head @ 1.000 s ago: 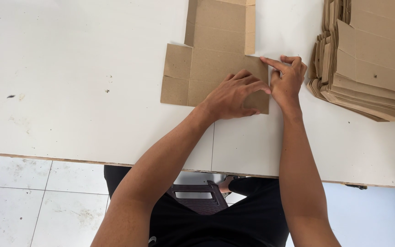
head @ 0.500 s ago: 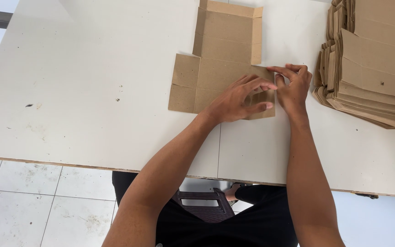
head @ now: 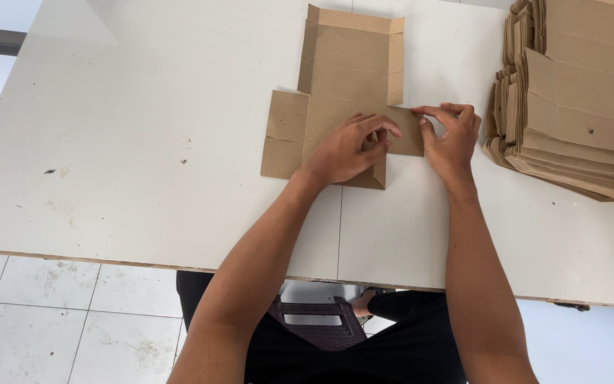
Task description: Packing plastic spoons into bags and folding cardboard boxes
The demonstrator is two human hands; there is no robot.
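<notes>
A flat brown cardboard box blank (head: pixel 342 78) lies on the white table (head: pixel 143 142), its far side flaps standing up a little. My left hand (head: pixel 349 149) presses down on the near part of the blank, fingers curled over a small flap. My right hand (head: pixel 453 135) pinches the right side flap at its upper edge and holds it folded inward. The blank's left flap (head: pixel 286 135) lies flat on the table.
A tall stack of unfolded cardboard blanks (head: pixel 577 99) sits at the table's right, close to my right hand. The table's near edge runs below my forearms, with a tiled floor (head: pixel 58 327) and a dark plastic stool (head: pixel 318 323) under it.
The right flap has been folded further inward by my right hand. My left fingers have curled over the near flap, and the view has shifted so the blank sits lower in frame.
</notes>
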